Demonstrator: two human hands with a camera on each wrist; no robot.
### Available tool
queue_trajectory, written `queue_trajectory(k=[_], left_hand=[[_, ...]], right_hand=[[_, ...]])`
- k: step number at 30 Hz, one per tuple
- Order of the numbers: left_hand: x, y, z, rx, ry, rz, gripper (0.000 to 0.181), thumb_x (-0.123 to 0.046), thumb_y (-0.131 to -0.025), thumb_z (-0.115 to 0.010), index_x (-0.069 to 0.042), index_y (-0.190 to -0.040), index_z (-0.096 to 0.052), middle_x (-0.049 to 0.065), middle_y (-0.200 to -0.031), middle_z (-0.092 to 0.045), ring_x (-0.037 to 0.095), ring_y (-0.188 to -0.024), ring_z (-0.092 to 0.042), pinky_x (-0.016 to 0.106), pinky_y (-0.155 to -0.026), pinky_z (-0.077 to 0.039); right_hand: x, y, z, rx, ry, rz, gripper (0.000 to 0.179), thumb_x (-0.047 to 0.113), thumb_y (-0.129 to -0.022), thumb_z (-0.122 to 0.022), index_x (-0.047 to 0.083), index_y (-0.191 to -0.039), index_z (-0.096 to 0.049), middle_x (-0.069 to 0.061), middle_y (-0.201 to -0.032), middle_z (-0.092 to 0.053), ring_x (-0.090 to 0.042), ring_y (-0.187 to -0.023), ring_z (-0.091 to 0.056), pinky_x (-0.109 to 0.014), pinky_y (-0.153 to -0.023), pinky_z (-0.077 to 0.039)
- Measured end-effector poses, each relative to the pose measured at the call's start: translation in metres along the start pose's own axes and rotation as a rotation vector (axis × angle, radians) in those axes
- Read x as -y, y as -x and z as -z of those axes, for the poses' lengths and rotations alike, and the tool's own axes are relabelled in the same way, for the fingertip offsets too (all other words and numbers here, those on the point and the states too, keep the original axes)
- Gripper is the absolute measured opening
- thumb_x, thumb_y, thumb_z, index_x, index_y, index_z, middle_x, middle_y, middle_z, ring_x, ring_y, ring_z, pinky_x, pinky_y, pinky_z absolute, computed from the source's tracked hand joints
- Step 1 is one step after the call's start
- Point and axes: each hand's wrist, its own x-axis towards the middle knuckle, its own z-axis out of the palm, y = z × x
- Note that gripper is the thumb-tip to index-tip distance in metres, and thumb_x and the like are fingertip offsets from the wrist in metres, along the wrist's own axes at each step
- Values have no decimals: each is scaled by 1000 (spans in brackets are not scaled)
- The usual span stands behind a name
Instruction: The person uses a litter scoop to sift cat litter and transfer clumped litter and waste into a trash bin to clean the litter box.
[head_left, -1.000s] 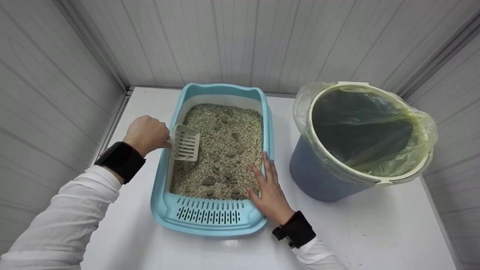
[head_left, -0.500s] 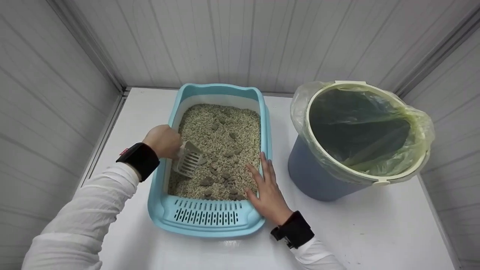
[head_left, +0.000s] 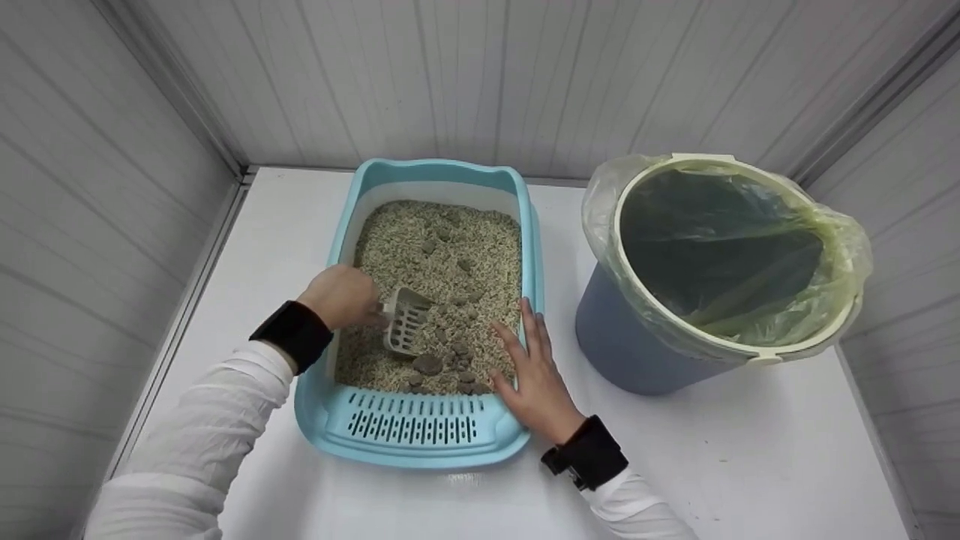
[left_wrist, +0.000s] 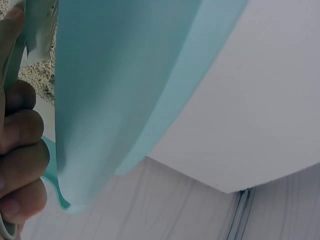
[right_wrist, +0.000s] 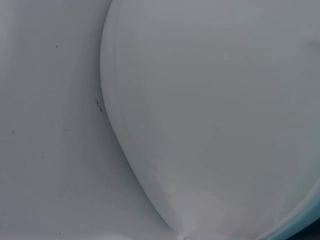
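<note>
In the head view my left hand (head_left: 341, 296) grips the handle of a pale slotted litter scoop (head_left: 407, 322). Its blade dips into the grainy litter (head_left: 480, 232) at the left-middle of a light-blue litter box (head_left: 412, 452). Grey-brown clumps (head_left: 427, 365) lie just in front of and to the right of the blade. Curled fingers (left_wrist: 22, 167) wrap the handle in the left wrist view, beside the box's blue wall (left_wrist: 115, 90). My right hand (head_left: 540, 390) rests on the box's right rim, fingers spread. The right wrist view holds only pale curved surfaces, without the hand.
To the right stands a blue bin (head_left: 637, 337) with a cream rim, lined with a yellowish translucent bag (head_left: 844, 255). Both stand on a white table (head_left: 735, 450). Grey panel walls (head_left: 480, 82) enclose it at the back and both sides.
My left hand has brought the scoop from above the box's left rim down into the litter, then rightward towards the clumps. My right hand has stayed on the rim.
</note>
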Motion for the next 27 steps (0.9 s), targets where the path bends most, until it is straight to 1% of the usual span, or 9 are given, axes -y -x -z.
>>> queue_trajectory(k=[3, 5, 10, 13, 17, 19, 22, 24, 27], left_hand=[[-9, -3, -6, -3, 37, 13, 61, -53, -84, -61, -18, -46, -30, -7, -43, -28, 10, -42, -27, 28, -42, -31], [-15, -6, -10, 4, 66, 33, 61, -54, -85, -61, -18, -47, -29, -7, -44, -26, 10, -43, -27, 27, -43, -30], [-26, -11, -15, 15, 168, 100, 60, -52, -85, -61, -19, -48, -28, -7, -45, -24, 11, -44, -29, 30, -46, -38], [-29, -12, -15, 5, 209, 117, 60, -53, -86, -60, -19, -48, -28, -7, -45, -22, 11, -42, -29, 30, -46, -38], [-26, -13, -17, -7, 265, 132, 59, -54, -88, -56, -19, -49, -30, -7, -45, -24, 11, -41, -29, 29, -44, -35], [-23, -14, -19, -36, 309, 143, 58, -54, -89, -54, -19, -50, -31, -7, -45, -26, 11, -41, -30, 29, -44, -34], [-21, -15, -19, -93, 402, 175, 55, -54, -91, -52, -18, -54, -33, -7, -48, -28, 11, -43, -30, 28, -45, -30], [-21, -14, -19, -129, 459, 199, 54, -53, -91, -52, -18, -55, -32, -6, -49, -27, 12, -44, -28, 27, -46, -27], [-24, -13, -16, -176, 513, 223, 53, -52, -91, -52, -18, -56, -32, -6, -50, -25, 12, -45, -26, 27, -48, -25]], right_hand=[[1, 0, 0, -3, -4, -4, 67, 32, -94, -54, 34, -150, -19, -4, -158, 14, -42, -143, 0, -68, -97, -27], [1, 0, 0, -4, -7, -5, 68, 30, -93, -56, 34, -150, -18, -4, -158, 14, -42, -143, 0, -68, -97, -27], [2, 0, 1, -3, -15, -9, 71, 26, -92, -59, 33, -150, -18, -6, -158, 13, -41, -143, 1, -67, -100, -24], [2, 0, 1, -7, -13, -7, 71, 26, -92, -58, 31, -150, -18, -8, -158, 12, -42, -143, 1, -67, -100, -25], [2, 0, 0, -6, -5, -6, 72, 26, -92, -58, 32, -150, -17, -7, -158, 13, -42, -143, 0, -67, -99, -27], [2, 0, 0, -7, -7, -3, 72, 26, -92, -58, 29, -151, -17, -6, -158, 13, -42, -143, 0, -67, -98, -27], [1, 1, -1, -22, -14, 8, 72, 28, -93, -57, 26, -151, -15, -7, -158, 12, -43, -142, -1, -67, -99, -26], [0, 1, -2, -39, -31, 18, 75, 28, -92, -59, 24, -151, -13, -8, -158, 12, -41, -143, -1, -66, -100, -25], [-1, 1, -2, -67, -57, 32, 81, 27, -91, -60, 22, -152, -7, -12, -158, 12, -36, -144, 0, -62, -104, -24]])
